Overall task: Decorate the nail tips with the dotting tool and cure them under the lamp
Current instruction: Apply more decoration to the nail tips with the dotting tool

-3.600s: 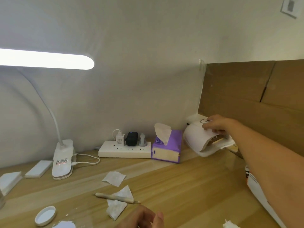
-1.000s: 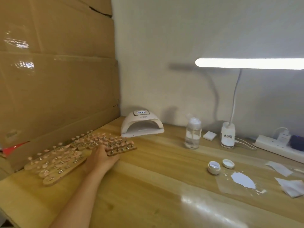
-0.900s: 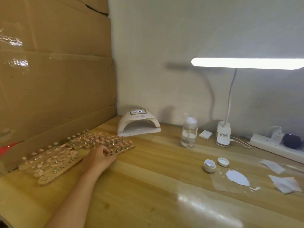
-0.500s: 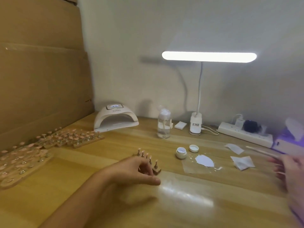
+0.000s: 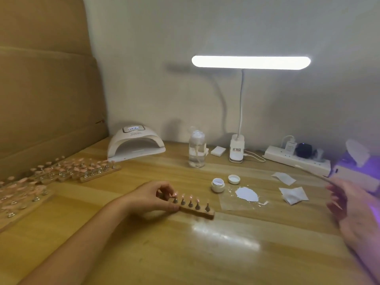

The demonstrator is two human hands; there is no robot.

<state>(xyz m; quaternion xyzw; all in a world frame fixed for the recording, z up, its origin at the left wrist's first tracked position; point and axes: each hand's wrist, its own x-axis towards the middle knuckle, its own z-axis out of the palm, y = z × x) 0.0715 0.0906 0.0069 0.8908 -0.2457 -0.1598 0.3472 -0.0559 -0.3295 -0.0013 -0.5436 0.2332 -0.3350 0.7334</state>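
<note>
Currently, head view: left hand (image 5: 153, 199) is grasping the left end of a wooden holder strip (image 5: 197, 210), grip clamped on it with the thumb in front and fingers curled over the back. The strip is carrying five nail tips (image 5: 190, 198) on upright pegs. It is sitting front-centre on the surface (image 5: 205, 254), just left of a clear film with a white gel smear (image 5: 246, 194).

Right hand (image 5: 353, 210) is hovering at the right edge, motion-blurred. Its grip looks to be pinching the thin dotting tool (image 5: 312, 172), which is pointing up-left across the power strip (image 5: 296, 160).

Curing lamp (image 5: 135, 146) is standing back left with its opening facing forward, well apart from the held strip. More tip racks (image 5: 82, 171) are lying in rows along the left by the cardboard (image 5: 45, 89). An open jar (image 5: 218, 185) and its lid (image 5: 234, 179) are sitting between the pump bottle (image 5: 197, 150) and the film. Desk lamp (image 5: 250, 62) is glowing.
</note>
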